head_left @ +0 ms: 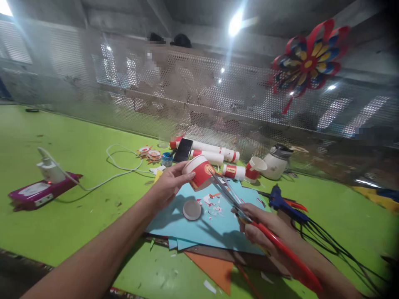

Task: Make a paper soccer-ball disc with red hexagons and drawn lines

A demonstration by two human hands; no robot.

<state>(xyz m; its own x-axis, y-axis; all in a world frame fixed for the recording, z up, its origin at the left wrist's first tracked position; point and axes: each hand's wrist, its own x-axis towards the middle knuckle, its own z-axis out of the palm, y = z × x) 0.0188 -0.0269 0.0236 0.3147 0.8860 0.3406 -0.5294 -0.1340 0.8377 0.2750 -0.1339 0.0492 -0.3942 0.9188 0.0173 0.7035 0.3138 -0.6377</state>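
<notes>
Above the blue paper, the left hand grasps the cup with its fingers; the right hand grips the scissors, blades at the cup's edge. Scraps lie below; cutting seems begun, but not finished.

Craft workshop: scissors, glue gun, paper scraps, green worktable, hanging flower ornament.

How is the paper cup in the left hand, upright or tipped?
Tipped: the left hand holds the paper cup aslant above the blue paper, its rim and sides leaning.
</notes>
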